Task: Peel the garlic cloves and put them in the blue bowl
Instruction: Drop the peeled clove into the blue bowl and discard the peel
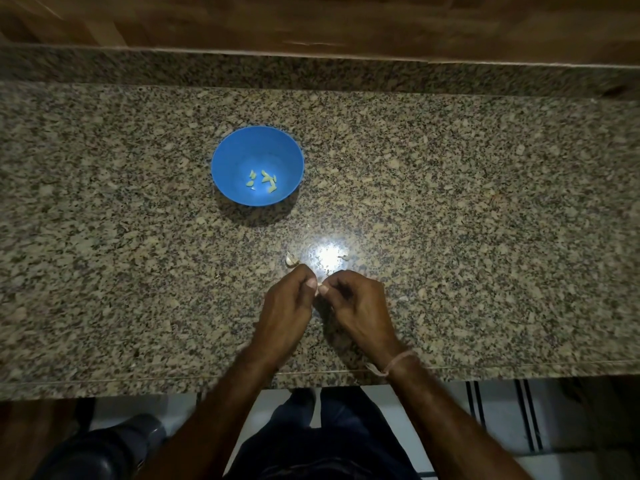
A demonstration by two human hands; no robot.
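Over a speckled granite counter [450, 202], our left hand [287, 308] and right hand [362, 306] meet fingertip to fingertip. The fingers of both are curled in, and thumbs and forefingers pinch one small pale clove [320, 286] between them, held just above the near half of the counter. Only a sliver of it shows, and we cannot tell how much skin it carries.

The blue bowl [235, 161] stands upright farther back and a little to the left, well apart from our hands. A few peeled cloves [264, 181], yellowish green, lie loose on its bottom.

Just beyond our left knuckles a pale piece [291, 259] lies on the stone; we cannot tell whether it is clove or skin. A small scrap [343, 258] lies near it, on the far side of a bright glare [328, 256]. A thin thread [398, 361] circles our right wrist at the counter's near edge.
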